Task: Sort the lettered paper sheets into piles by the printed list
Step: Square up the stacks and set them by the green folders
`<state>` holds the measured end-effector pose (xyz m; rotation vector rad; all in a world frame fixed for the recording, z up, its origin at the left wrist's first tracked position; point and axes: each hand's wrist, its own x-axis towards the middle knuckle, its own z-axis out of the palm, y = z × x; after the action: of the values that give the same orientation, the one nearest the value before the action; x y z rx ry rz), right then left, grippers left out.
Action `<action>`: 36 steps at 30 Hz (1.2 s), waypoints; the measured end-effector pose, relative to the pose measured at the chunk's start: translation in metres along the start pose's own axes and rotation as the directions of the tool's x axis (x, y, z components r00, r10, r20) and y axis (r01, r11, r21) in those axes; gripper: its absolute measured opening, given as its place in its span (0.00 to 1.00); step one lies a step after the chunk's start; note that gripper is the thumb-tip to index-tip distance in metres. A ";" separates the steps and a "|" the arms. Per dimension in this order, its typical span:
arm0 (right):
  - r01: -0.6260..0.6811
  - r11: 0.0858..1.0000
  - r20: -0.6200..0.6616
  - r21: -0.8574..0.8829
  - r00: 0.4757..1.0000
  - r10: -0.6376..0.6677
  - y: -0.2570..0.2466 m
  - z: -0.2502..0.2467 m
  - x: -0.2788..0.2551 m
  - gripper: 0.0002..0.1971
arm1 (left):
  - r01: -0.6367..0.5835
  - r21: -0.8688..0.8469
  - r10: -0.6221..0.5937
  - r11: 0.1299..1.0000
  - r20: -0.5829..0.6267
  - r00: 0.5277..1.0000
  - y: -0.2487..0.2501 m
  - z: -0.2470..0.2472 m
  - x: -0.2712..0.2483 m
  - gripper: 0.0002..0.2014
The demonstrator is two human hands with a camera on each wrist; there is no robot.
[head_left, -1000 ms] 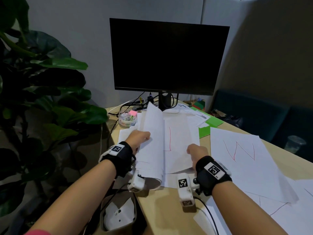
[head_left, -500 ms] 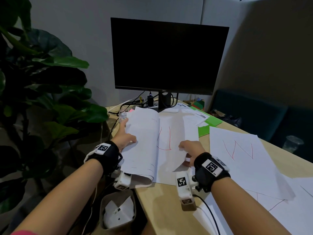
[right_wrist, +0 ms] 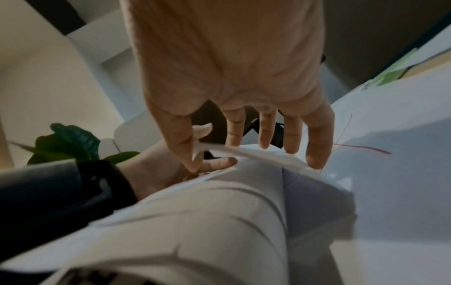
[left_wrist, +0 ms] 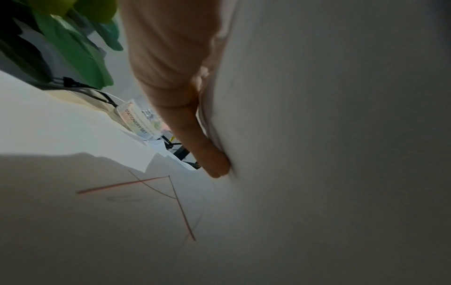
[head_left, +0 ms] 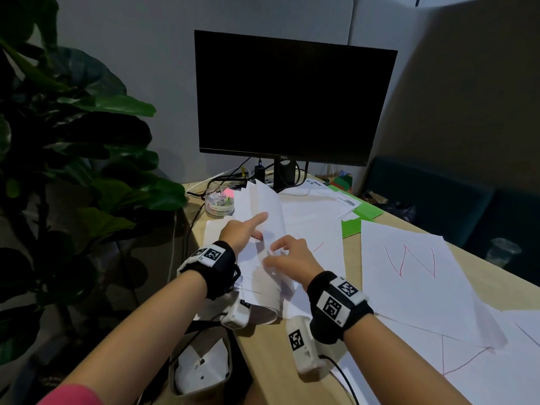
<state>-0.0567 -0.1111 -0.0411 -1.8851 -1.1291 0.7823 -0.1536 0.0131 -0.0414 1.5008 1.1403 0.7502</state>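
- White paper sheets folded back in a curling bundle (head_left: 264, 276) lie at the near left of the light wooden desk (head_left: 271, 355), over a flat white sheet with a partly hidden red letter (head_left: 314, 232).
- Person's left hand (head_left: 241, 232) rests on the folded bundle, index finger stretched straight along the paper, the other fingers curled at the fold. Whether they pinch the paper, I cannot tell.
- Person's right hand (head_left: 287, 255) hovers just right of it, fingers spread and loosely bent, thumb and index fingertip meeting at the edge of one lifted sheet.
- Right wrist view alone shows that thin sheet edge (right_wrist: 256, 154) passing under the spread fingers (right_wrist: 317, 142), close beside the left hand's fingertips.
- Left wrist view alone shows the underside: a sheet with a red drawn letter (left_wrist: 156, 194) beneath the raised bundle, one finger pressed flat on the paper.
- Further right lies a white sheet with a red W (head_left: 409, 261), overlapping other lettered sheets.
- Behind stand a black monitor (head_left: 295, 97), a clear round stationery tub (head_left: 219, 200), green paper (head_left: 362, 211) and a large leafy plant (head_left: 73, 141).
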 end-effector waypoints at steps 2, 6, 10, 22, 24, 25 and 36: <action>0.024 0.994 0.065 -0.108 0.998 -0.017 0.001 0.004 -0.003 0.19 | -0.036 0.038 0.036 0.999 0.009 0.999 -0.003 0.004 0.002 0.19; 0.044 0.994 0.078 -0.103 0.996 -0.036 0.004 0.003 -0.004 0.18 | -0.076 0.174 0.069 0.982 0.049 0.996 -0.007 0.006 0.000 0.25; -0.042 0.999 -0.048 0.032 0.998 0.043 0.015 -0.023 -0.005 0.07 | -0.075 0.183 0.071 0.980 0.029 0.997 -0.013 0.004 0.006 0.21; -0.406 0.848 -0.178 0.340 0.858 0.482 0.060 -0.088 0.000 0.07 | -0.076 0.258 0.075 0.963 0.012 0.997 -0.013 0.013 0.008 0.18; -0.395 0.861 -0.184 0.321 0.866 0.465 0.061 -0.085 0.003 0.12 | -0.068 0.248 0.069 0.966 0.004 0.998 -0.015 0.012 0.010 0.15; -0.389 0.869 -0.188 0.306 0.870 0.456 0.061 -0.085 0.004 0.14 | -0.064 0.233 0.067 0.970 -0.006 0.998 -0.015 0.011 0.010 0.12; -0.381 0.910 -0.264 0.161 0.872 0.412 0.050 -0.076 0.014 0.06 | -0.190 0.140 0.189 0.972 0.024 0.982 -0.006 -0.036 0.015 0.17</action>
<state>0.0313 -0.1362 -0.0477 -2.0889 -0.5095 0.7319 -0.1819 0.0403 -0.0401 1.7498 1.0702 0.8026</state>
